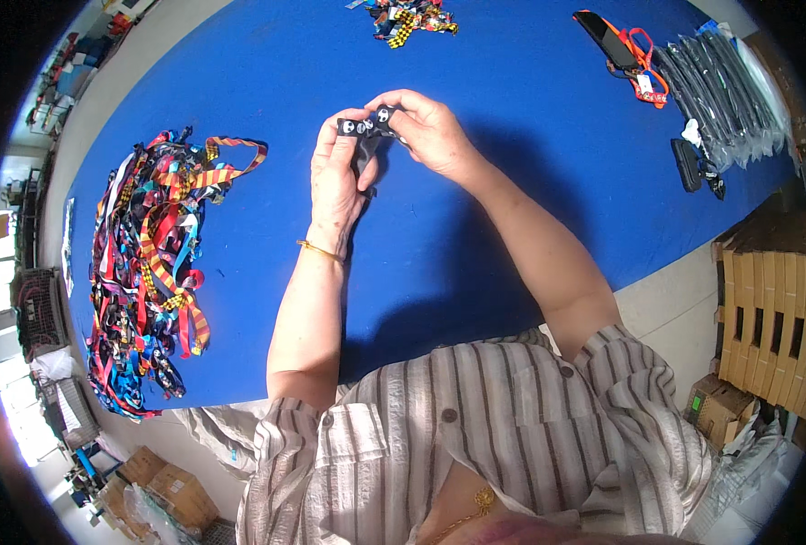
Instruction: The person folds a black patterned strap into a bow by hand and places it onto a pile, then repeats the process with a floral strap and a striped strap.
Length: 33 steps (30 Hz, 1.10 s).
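Note:
Over the middle of the blue table point(439, 263), both my hands pinch a black lanyard strap point(364, 128) printed with white round motifs. My left hand point(333, 173) closes on one part of it, thumb on top. With thumb and fingers, my right hand point(430, 132) grips another part just beside it. Some of the dark strap hangs down between the hands along my left palm; how it is folded there is partly hidden by my fingers. To the left lies a big tangled pile of colourful lanyards point(144, 272).
A smaller heap of lanyards point(412, 20) lies at the far edge. At the far right are a black phone point(603, 38) with an orange lanyard point(643, 68), plastic-wrapped dark packs point(721, 95) and a black case point(685, 165). Cardboard boxes point(771, 318) stand beyond the table's right edge.

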Motion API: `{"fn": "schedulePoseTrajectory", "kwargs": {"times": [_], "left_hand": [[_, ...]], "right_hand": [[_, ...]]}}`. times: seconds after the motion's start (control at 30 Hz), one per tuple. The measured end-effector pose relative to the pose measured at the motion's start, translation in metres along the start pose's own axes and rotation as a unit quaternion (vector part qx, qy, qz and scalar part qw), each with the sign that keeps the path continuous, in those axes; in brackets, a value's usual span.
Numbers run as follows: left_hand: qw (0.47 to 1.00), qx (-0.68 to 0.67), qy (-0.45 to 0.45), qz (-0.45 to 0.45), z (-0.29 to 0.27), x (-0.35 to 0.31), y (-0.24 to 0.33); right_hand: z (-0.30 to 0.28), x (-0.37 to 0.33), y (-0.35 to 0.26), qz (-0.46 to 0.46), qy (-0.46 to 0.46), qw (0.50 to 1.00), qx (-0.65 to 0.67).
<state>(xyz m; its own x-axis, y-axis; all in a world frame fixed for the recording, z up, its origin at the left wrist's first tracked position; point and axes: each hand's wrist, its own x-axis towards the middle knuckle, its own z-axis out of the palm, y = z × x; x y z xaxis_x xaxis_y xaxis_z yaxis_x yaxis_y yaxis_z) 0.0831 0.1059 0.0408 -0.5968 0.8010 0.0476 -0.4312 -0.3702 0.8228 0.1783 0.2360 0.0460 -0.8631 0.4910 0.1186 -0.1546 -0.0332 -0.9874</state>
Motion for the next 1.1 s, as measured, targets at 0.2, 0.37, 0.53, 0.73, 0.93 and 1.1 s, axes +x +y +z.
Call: {"fn": "schedulePoseTrajectory", "kwargs": {"times": [0.2, 0.37, 0.53, 0.73, 0.93, 1.1], "left_hand": [[0.998, -0.012, -0.059, -0.006, -0.009, 0.001, -0.001], [0.999, -0.016, -0.019, -0.022, 0.000, -0.001, 0.002], [0.998, -0.038, 0.019, -0.049, 0.000, 0.002, -0.001], [0.985, -0.055, 0.067, -0.147, 0.010, 0.006, 0.001], [0.980, -0.086, 0.068, -0.165, -0.001, 0.009, -0.005], [0.976, -0.073, 0.067, -0.192, 0.004, 0.008, -0.003]], "right_hand": [[0.006, -0.001, -0.002, 0.010, 0.028, 0.999, 0.029], [0.010, -0.002, -0.003, 0.080, 0.034, 0.991, 0.103], [0.011, -0.005, -0.008, 0.105, 0.025, 0.977, 0.183], [0.010, -0.009, -0.008, 0.073, 0.013, 0.978, 0.197], [0.016, -0.009, -0.008, 0.039, -0.021, 0.975, 0.217], [0.018, -0.009, -0.009, 0.016, 0.006, 0.987, 0.158]]}}
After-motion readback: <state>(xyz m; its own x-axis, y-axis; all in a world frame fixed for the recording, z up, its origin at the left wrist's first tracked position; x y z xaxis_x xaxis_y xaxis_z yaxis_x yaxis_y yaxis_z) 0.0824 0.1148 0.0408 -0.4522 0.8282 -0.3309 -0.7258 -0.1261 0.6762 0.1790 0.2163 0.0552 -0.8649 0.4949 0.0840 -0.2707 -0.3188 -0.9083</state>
